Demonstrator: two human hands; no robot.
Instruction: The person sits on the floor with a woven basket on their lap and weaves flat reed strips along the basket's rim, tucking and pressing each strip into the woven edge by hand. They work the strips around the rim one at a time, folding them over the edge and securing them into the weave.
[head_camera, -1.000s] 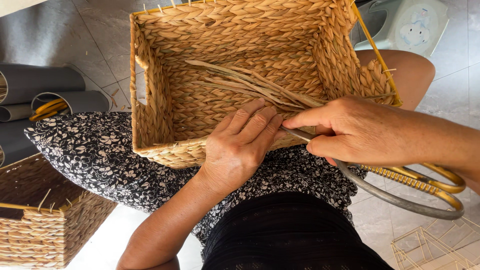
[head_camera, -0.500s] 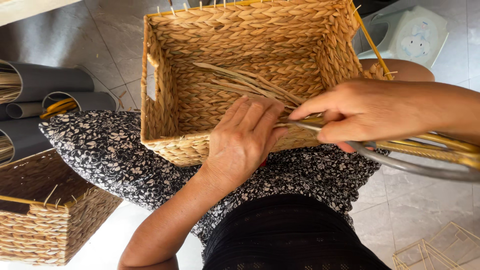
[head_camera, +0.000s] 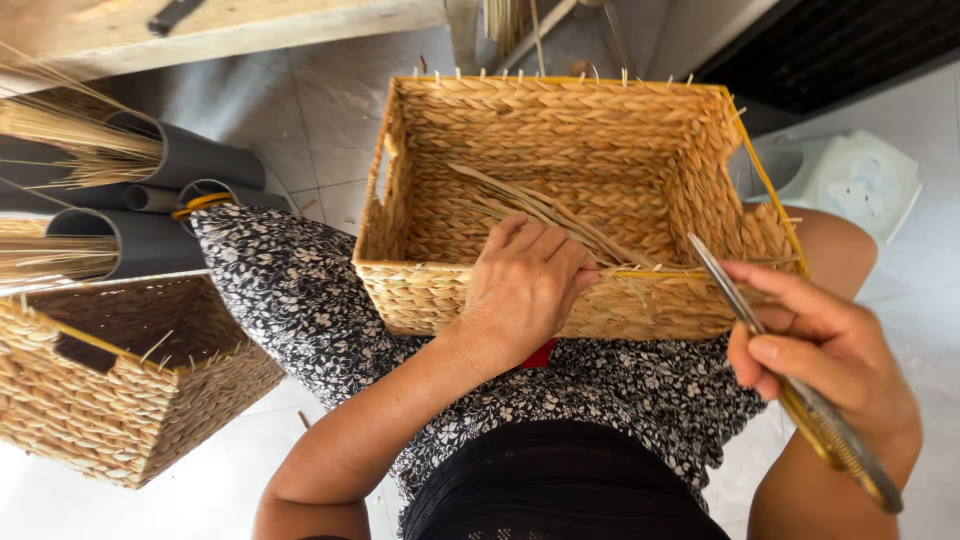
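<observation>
We have the basket (head_camera: 580, 190) on our lap at centre frame, open side up, resting on the patterned cloth (head_camera: 300, 290) over our knees. Left hand (head_camera: 525, 285) lies fingers-down over the near rim, curled and pressing on the rim and the loose strands (head_camera: 540, 215) that run diagonally across the inside; it is closed on the rim, not pinching a single strand as far as we can tell. Right hand (head_camera: 820, 350) at lower right is wrapped around the scissors (head_camera: 790, 390), blades shut or nearly shut, tip pointing up toward the near right corner of the rim, close to it but apart. To do the trimming well, we judge: keep the left hand pinning the rim so the basket doesn't rock, keep its fingers clear of the blade path, bring the tip flat along the weave and snip only stray ends that stick out near the yellow wire edge (head_camera: 680, 272), not the braid itself. Risk we see: cutting into a working strand, or the basket tipping forward off the lap. A second basket (head_camera: 110, 390) sits lower left, grey tubes (head_camera: 150, 205) holding fibre at upper left, a white stool (head_camera: 860, 180) at upper right.
</observation>
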